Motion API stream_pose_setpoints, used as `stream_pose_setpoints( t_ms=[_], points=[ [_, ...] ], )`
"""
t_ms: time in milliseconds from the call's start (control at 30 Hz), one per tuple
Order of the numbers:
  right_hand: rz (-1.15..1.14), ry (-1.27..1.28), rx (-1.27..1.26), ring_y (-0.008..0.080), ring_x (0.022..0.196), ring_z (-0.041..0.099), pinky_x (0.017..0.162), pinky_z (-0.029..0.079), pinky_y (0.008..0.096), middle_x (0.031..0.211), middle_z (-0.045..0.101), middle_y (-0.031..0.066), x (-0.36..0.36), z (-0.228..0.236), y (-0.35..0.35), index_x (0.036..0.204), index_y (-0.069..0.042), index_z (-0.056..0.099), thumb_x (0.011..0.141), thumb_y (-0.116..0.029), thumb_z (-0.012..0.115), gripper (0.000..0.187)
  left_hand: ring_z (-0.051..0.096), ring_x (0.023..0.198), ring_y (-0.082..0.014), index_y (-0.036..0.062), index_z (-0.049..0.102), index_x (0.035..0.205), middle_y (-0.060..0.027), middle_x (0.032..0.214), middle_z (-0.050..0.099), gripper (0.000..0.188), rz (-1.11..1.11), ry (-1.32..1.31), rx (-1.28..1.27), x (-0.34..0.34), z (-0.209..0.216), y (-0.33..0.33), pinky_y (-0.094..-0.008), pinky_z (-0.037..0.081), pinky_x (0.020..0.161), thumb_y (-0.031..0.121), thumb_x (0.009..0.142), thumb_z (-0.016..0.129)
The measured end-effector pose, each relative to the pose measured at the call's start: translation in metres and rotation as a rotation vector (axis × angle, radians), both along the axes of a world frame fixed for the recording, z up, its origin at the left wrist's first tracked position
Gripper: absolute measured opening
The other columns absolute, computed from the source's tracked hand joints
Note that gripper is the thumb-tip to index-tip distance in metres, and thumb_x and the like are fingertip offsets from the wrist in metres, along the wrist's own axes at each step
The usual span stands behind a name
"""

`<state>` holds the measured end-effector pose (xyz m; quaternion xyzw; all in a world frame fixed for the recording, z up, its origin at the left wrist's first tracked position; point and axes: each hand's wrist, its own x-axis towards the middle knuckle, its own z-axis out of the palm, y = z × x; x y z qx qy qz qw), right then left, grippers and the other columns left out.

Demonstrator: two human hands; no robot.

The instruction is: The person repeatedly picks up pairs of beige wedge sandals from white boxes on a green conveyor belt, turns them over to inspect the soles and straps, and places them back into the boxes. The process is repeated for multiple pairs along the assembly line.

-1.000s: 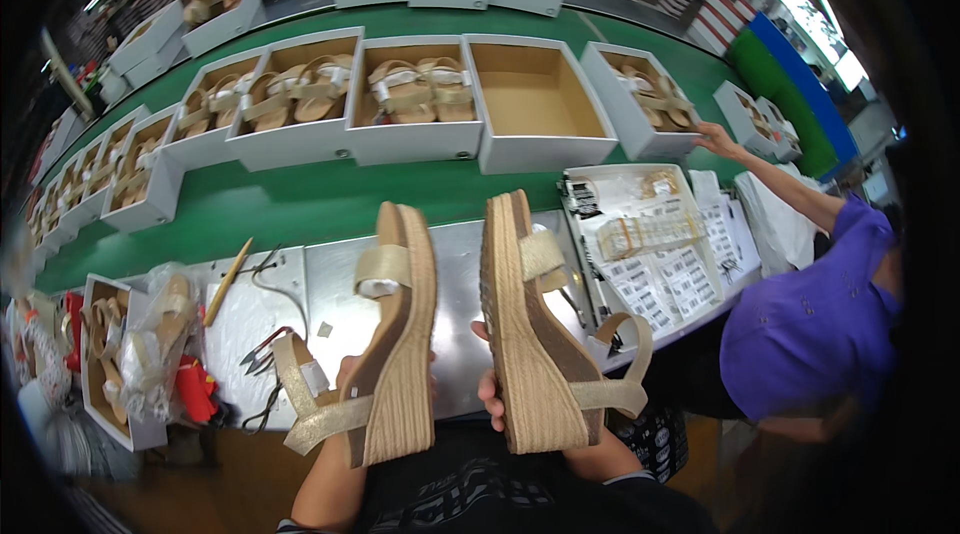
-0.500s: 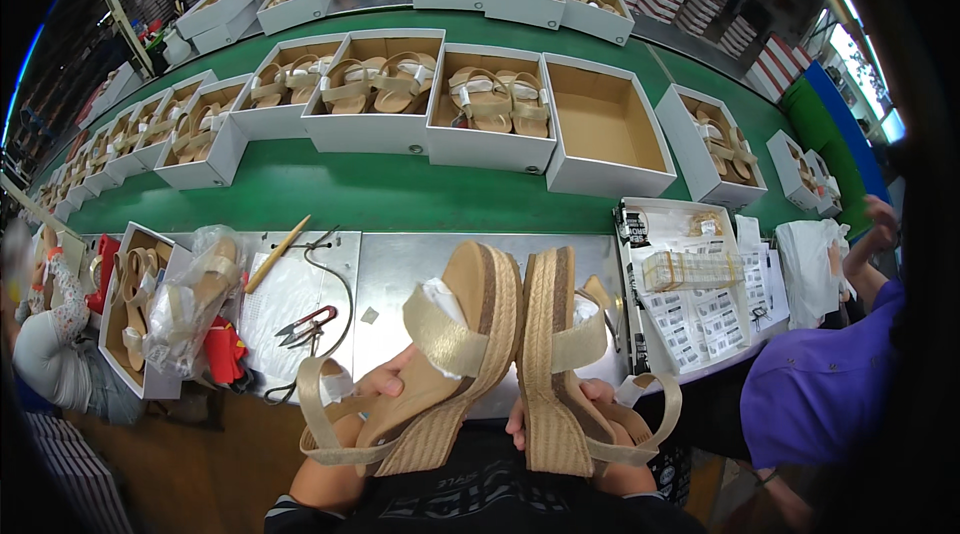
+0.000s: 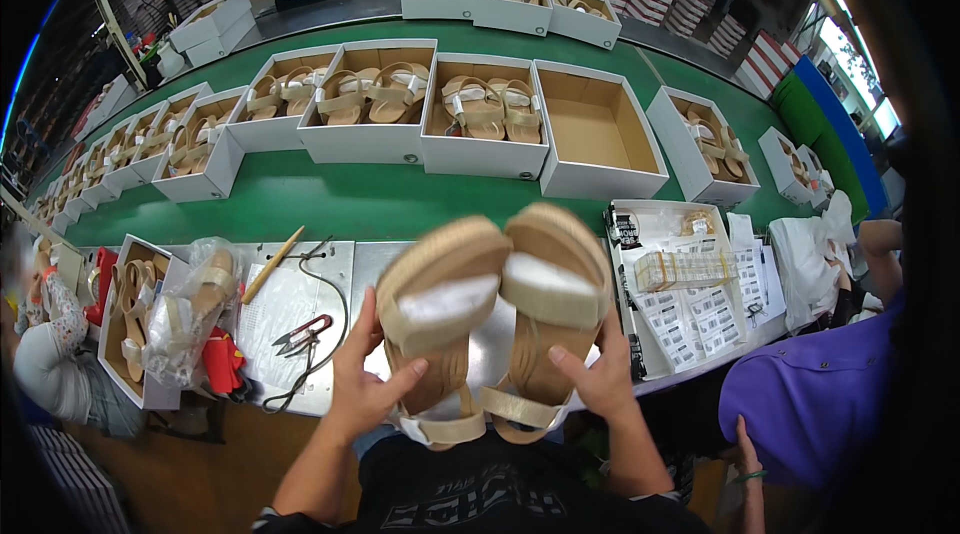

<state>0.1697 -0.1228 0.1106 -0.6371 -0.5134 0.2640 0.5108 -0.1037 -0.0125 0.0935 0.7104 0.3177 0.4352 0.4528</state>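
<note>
Sandals, a pair, up in both hands, head view: left sandal (image 3: 448, 309) in left hand (image 3: 368, 389), right sandal (image 3: 552, 306) in right hand (image 3: 605, 379), thumbs over the insole edges, fingers wrapped round behind. Pair side by side above metal surface (image 3: 385, 256), insoles toward camera, toes up, blurred; whether they touch, cannot tell. Progress, my reading: white wrap already under both toe straps; pair not yet in any box. Across the green belt (image 3: 400, 199), most boxes hold sandals, including filled box (image 3: 485, 156); bare box (image 3: 605, 184) just beside it shows only brown card inside. Lids not on along this row, so closing looks left to do. Snips (image 3: 303, 336) and paper (image 3: 268, 319) lie to the left, near bagged sandal (image 3: 188, 319). Writing: label sheets (image 3: 712, 329) in tray at right, rows of small print too fine to read; bold lettering on the tray's left edge; pale lettering on dark shirt (image 3: 470, 494); small round marks on some box fronts, detail lost. No brand made out on the held pair.
</note>
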Motion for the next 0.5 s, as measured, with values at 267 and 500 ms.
stream_pose_setpoints(
  t_ms=[267, 500],
  points=[
    [0.307, 0.702, -0.011, 0.0184, 0.128, 0.042, 0.108, 0.034, 0.0353, 0.141, 0.046, 0.0097, 0.012, -0.004, -0.004, 0.148, 0.001, 0.029, 0.1, -0.043, 0.049, 0.068, 0.055, 0.118, -0.0189, 0.001, 0.036, 0.145, -0.0092, 0.133, 0.054, 0.074, -0.127, -0.478, -0.784, 0.005, 0.021, -0.001, -0.0344, 0.043, 0.101, 0.025, 0.086, 0.074],
    [0.124, -0.261, -0.067, 0.026, 0.093, 0.057, 0.086, 0.045, 0.0319, 0.105, 0.059, 0.0174, 0.017, 0.061, 0.003, 0.135, 0.003, 0.051, 0.09, -0.022, 0.066, 0.053, 0.057, 0.11, -0.0154, -0.0013, 0.038, 0.145, -0.0088, 0.124, 0.059, 0.075, -0.16, -0.109, -0.347, -0.018, 0.019, 0.018, -0.0297, 0.043, 0.097, 0.011, 0.082, 0.075]
  ],
)
